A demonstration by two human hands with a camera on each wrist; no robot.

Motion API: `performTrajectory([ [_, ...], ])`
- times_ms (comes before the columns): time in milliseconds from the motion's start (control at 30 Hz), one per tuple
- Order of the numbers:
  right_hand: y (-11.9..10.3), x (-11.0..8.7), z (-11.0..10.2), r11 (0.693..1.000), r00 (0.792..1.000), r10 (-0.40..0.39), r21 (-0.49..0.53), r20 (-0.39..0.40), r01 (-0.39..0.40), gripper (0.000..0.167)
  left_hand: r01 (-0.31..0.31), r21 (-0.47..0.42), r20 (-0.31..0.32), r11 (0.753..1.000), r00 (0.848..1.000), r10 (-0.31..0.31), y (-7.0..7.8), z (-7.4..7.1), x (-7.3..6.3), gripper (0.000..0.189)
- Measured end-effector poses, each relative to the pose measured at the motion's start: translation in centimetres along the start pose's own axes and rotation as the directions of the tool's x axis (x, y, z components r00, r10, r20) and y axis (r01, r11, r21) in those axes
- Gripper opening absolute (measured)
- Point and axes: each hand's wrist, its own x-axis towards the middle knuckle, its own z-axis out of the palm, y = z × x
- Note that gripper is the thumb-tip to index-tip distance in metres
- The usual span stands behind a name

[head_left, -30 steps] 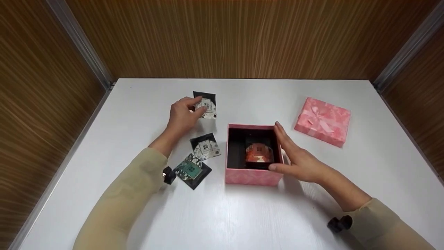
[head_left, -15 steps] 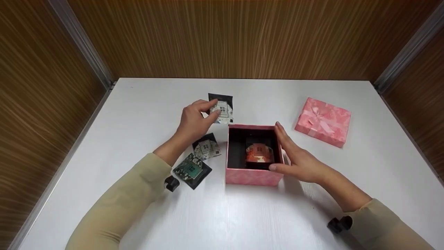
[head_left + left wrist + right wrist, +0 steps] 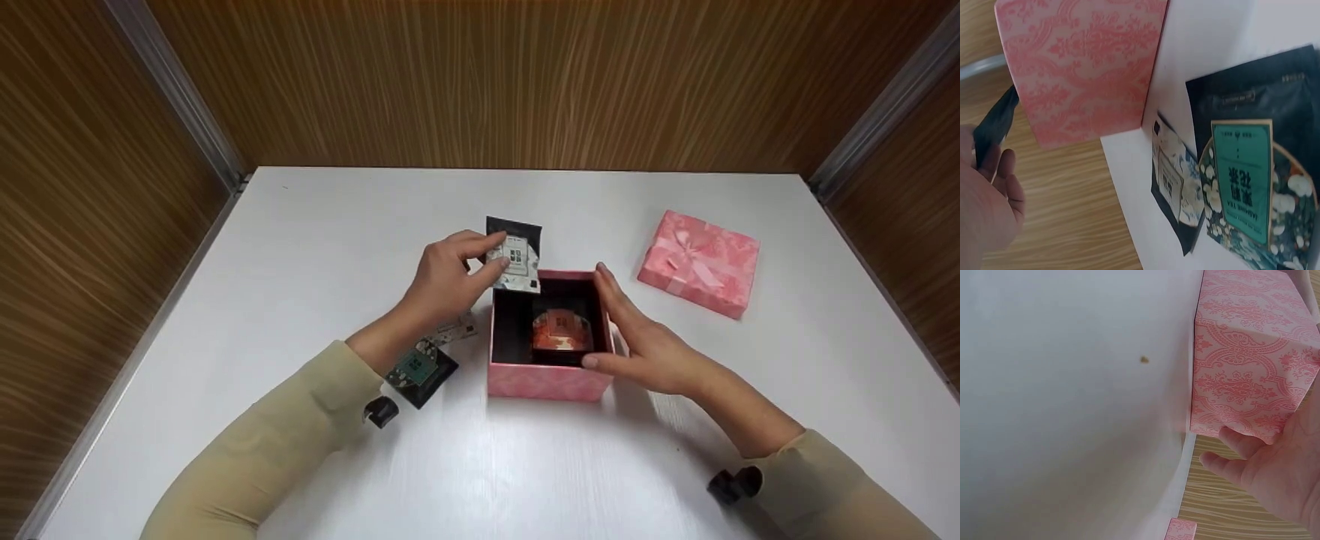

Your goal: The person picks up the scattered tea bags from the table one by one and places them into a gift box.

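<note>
My left hand (image 3: 450,274) pinches a black-and-white tea sachet (image 3: 519,262) between thumb and fingers, over the far left corner of a pink gift box (image 3: 547,382). In the left wrist view the sachet (image 3: 995,125) shows edge-on beside the box wall (image 3: 1084,73). My right hand (image 3: 645,345) lies along the box's right side with fairly straight fingers, its thumb at the near right corner. The box has no lid on it; inside its dark interior lies a sachet with an orange-red print (image 3: 561,330).
Left of the box, a green jasmine tea sachet (image 3: 1241,180) and another white-patterned sachet (image 3: 1171,183) lie on the white table (image 3: 480,465), partly hidden by my left arm in the head view. The pink lid (image 3: 701,262) with a bow sits at the back right.
My left hand has carried the pinched sachet rightward and nearer, from the table's back left to above the box. My right hand and the box have stayed put.
</note>
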Motion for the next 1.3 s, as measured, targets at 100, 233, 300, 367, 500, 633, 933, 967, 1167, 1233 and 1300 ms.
performTrajectory([
  [100,0.0,0.0,0.0,1.000,1.000,0.000,-0.002,-0.001,0.000,0.113,-0.031,0.001,0.031,1.000,0.999,0.031,0.2,0.4,-0.2,0.041],
  [233,0.0,0.0,0.0,1.000,1.000,-0.007,0.007,-0.002,0.007,0.113,-0.083,0.008,0.069,0.997,0.994,0.082,0.4,1.0,-0.6,0.039],
  [300,0.0,0.1,0.0,1.000,1.000,-0.012,0.011,-0.002,0.012,0.112,-0.108,0.009,0.084,0.994,0.991,0.107,0.4,1.3,-0.8,0.039],
  [367,0.0,0.0,0.0,1.000,1.000,-0.013,0.013,-0.003,0.013,0.112,-0.127,0.008,0.100,0.992,0.987,0.126,0.4,1.6,-0.9,0.038],
  [500,0.0,0.0,0.0,1.000,1.000,-0.017,0.010,-0.006,0.017,0.112,-0.138,0.007,0.136,0.990,0.981,0.136,0.4,2.0,-1.1,0.038],
  [633,0.1,0.0,0.0,1.000,1.000,-0.014,0.016,-0.005,0.014,0.112,-0.140,0.017,0.169,0.990,0.976,0.135,0.5,2.3,-1.2,0.038],
  [933,0.1,0.0,0.0,1.000,1.000,-0.016,0.010,-0.003,0.016,0.112,-0.192,0.050,0.188,0.980,0.966,0.179,0.8,2.8,-1.1,0.037],
  [967,0.2,0.0,0.0,1.000,1.000,-0.016,0.010,-0.002,0.016,0.112,-0.197,0.050,0.190,0.979,0.964,0.185,0.9,2.9,-1.0,0.037],
  [1167,0.0,0.0,0.0,1.000,1.000,-0.006,0.014,0.005,0.006,0.111,-0.205,0.054,0.234,0.977,0.954,0.187,0.9,3.2,-1.0,0.039],
  [1233,-0.1,0.0,0.0,1.000,1.000,-0.003,0.018,0.008,0.003,0.111,-0.201,0.062,0.259,0.978,0.949,0.179,0.9,3.2,-1.0,0.041],
  [1300,-0.1,-0.1,-0.1,1.000,1.000,-0.003,0.019,0.007,0.003,0.111,-0.202,0.070,0.284,0.977,0.943,0.175,0.9,3.2,-1.0,0.043],
])
